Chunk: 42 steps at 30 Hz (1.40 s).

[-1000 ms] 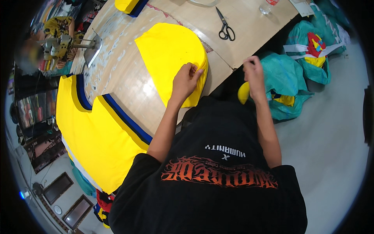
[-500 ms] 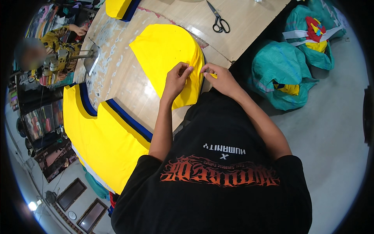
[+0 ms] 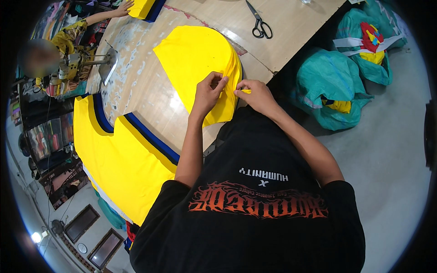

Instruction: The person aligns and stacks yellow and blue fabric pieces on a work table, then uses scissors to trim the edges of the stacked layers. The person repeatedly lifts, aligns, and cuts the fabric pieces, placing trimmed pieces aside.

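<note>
A stack of cut yellow fabric pieces (image 3: 193, 61) with a rounded edge lies on the table in front of me, with a dark layer showing along its right side. My left hand (image 3: 210, 92) pinches the top yellow layer near its right edge, raising small folds. Close beside it, my right hand (image 3: 256, 96) is closed with thumb and forefinger on a bit of yellow fabric at that edge. Both hands work at the table's near side, a short gap between them.
Black scissors (image 3: 261, 26) lie at the far right of the wooden table (image 3: 291, 22). Yellow and navy pieces (image 3: 120, 168) drape at the left. A machine (image 3: 108, 66) stands far left, by a co-worker (image 3: 68, 41). Green sacks (image 3: 330, 86) sit on the floor at right.
The co-worker's hand has reached up to the yellow stack at the far edge. My right hand has dropped slightly; my left keeps its pinch. The view has shifted a little.
</note>
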Available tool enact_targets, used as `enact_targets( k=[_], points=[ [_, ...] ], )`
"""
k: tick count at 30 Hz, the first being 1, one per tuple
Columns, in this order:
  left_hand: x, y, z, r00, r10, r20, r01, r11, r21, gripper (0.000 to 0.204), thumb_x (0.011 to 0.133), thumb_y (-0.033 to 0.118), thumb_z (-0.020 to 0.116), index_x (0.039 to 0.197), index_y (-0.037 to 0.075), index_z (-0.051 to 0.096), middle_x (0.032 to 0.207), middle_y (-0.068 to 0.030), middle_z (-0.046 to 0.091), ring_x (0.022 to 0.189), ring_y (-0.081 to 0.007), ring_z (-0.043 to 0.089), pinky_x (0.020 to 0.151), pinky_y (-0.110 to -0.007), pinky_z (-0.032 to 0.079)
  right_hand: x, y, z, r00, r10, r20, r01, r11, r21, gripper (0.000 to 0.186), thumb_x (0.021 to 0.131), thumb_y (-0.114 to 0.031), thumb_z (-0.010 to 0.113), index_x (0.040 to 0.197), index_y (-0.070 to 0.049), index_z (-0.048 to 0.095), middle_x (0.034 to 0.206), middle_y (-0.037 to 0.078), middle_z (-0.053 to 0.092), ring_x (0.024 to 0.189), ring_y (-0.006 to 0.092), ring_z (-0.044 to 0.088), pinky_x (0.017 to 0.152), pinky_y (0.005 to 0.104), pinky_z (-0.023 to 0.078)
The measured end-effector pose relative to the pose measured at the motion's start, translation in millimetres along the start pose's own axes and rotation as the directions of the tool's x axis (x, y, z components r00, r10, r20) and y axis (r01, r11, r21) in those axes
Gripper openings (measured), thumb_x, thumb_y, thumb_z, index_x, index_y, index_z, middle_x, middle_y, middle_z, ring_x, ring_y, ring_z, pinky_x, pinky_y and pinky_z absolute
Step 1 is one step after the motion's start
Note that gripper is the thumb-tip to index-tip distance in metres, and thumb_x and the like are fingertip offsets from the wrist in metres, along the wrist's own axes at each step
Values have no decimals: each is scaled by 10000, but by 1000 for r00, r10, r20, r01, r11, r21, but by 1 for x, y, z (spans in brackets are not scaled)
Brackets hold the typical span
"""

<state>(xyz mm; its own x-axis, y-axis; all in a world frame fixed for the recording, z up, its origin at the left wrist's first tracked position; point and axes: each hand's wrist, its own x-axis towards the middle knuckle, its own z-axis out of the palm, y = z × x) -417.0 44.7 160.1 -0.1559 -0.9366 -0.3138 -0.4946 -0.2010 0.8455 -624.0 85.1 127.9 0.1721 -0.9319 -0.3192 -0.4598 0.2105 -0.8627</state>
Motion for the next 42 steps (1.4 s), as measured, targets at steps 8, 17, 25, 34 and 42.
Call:
enact_targets(
  k=[8, 17, 25, 34, 42],
  points=[
    [1, -4, 2, 1000, -17, 3, 17, 1000, -25, 297, 1057, 280, 758, 1066, -12, 706, 828, -47, 672, 737, -125, 578, 717, -291, 497, 2, 14, 2, 998, -32, -48, 40, 984, 171, 241, 982, -252, 756, 1060, -25, 741, 1039, 185, 780, 1017, 356, 754, 904, 421, 571],
    [-2, -10, 12, 993, 80, -81, -77, 996, 43, 309, 1040, 310, 767, 1061, 7, 710, 844, -62, 690, 746, -151, 618, 729, -302, 521, 36, -12, -58, 944, -17, -330, 173, 877, 449, 69, 1029, -135, 619, 1050, -69, 622, 962, 3, 661, 745, 74, 486, 706, 250, 427],
    [-8, 35, 34, 989, 56, -139, 11, 898, 439, 527, 963, 529, 786, 1164, 49, 699, 1124, -159, 764, 1058, -314, 750, 931, -418, 579, 26, -28, -145, 813, -166, -558, 504, 681, 531, 37, 1003, -89, 538, 972, -76, 524, 993, 82, 723, 726, 80, 439, 695, 233, 380],
    [0, 8, 26, 982, 164, -92, -110, 899, 425, 389, 980, 349, 807, 1142, 26, 665, 1002, -168, 710, 884, -298, 705, 803, -417, 570, 2, 42, -81, 861, 77, -502, 66, 963, 262, 182, 1038, -211, 661, 1080, -37, 633, 935, 142, 656, 899, 224, 644, 836, 387, 519],
    [-2, 4, 11, 995, 75, -60, -65, 985, 161, 337, 1009, 231, 816, 1164, -32, 675, 907, -101, 694, 771, -169, 601, 760, -314, 522, -6, 27, -31, 983, -99, -154, 134, 962, 237, 171, 1035, -191, 660, 1132, -51, 672, 1045, 168, 751, 1046, 334, 747, 941, 401, 552]
  ],
)
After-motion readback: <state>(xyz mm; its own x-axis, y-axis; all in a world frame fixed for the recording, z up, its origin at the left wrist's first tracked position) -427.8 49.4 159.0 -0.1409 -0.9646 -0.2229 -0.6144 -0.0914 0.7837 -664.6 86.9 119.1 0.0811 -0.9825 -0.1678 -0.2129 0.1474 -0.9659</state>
